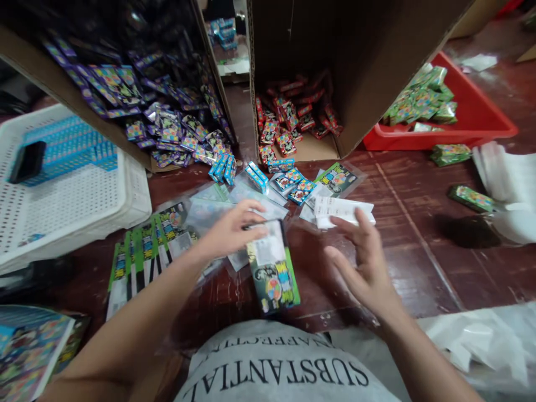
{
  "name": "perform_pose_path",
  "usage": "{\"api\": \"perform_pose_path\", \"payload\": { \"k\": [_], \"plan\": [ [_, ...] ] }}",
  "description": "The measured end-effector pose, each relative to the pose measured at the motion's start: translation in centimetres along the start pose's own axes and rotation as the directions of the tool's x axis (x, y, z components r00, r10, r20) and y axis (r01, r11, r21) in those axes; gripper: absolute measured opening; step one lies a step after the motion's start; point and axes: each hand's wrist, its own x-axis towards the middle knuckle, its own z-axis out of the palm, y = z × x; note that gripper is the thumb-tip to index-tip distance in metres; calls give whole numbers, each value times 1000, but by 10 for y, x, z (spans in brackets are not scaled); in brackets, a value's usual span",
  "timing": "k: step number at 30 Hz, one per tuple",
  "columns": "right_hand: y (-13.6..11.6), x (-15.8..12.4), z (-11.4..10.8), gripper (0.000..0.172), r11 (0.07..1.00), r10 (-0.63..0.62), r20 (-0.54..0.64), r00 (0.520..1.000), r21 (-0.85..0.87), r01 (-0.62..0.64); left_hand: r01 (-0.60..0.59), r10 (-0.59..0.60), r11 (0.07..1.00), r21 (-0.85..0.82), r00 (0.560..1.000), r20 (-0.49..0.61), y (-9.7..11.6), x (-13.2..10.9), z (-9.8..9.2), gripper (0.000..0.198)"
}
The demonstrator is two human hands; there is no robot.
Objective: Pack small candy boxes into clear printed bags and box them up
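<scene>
A: What do the hands have?

B: The left hand [230,229] pinches the top of a green printed packet [273,268], which hangs just above the dark wooden floor [419,223]. The right hand [364,262] is spread open beside it, holding nothing, near some white slips [341,211].

A: And the containers?

B: The left cardboard box [62,89] lies tipped, spilling purple packs [167,123]. The middle cardboard box [368,67] holds red packs [288,120] (a few blue ones [221,166] lie loose in front). The red tray [477,120] holds green packs [421,100]. The white perforated basket [84,195] holds blue boxes [67,146] and a black object [27,161].
</scene>
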Motion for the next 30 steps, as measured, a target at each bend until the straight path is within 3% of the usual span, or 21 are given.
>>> {"api": "perform_pose_path", "payload": {
  "k": [2,3,5,7,9,12,15,17,21,25,28,30],
  "plan": [
    [6,-12,7,83,989,89,-139,986,132,-70,-19,3,998,-63,970,-244,-5,-18,-17,58],
    [9,-16,14,84,975,133,-149,980,197,-103,-37,8,996,-83,946,-325,-10,-28,-21,67],
    [12,-19,31,84,943,201,-140,970,295,-152,-55,7,992,-110,921,-389,-23,-47,-16,75],
    [12,-14,46,79,927,225,-188,956,343,-151,-27,-20,992,-121,927,-375,-38,-66,-2,73],
    [12,-5,53,73,927,214,-237,948,355,-121,19,-45,996,-84,947,-318,-49,-79,13,56],
    [12,9,52,79,927,174,-86,981,350,-134,9,-4,1000,22,975,-221,-53,-83,31,22],
    [12,18,55,87,932,132,88,987,329,-154,-12,1,999,-53,976,-219,-51,-68,42,29],
    [12,20,64,83,930,122,15,992,349,-119,-26,-9,990,-139,968,-249,-52,-57,48,43],
    [12,10,84,59,913,132,-197,971,405,-42,-48,11,984,-172,978,-209,-59,-51,51,51],
    [17,-2,90,59,871,145,-90,985,484,-84,42,-62,986,-164,991,-115,-64,-54,43,40],
    [22,-3,86,58,873,151,18,988,467,-142,-9,-10,993,-116,987,-161,-63,-48,37,19],
    [23,-1,84,62,890,130,18,991,439,-125,-67,44,992,-106,977,-211,-62,-43,36,12]
  ]
}}
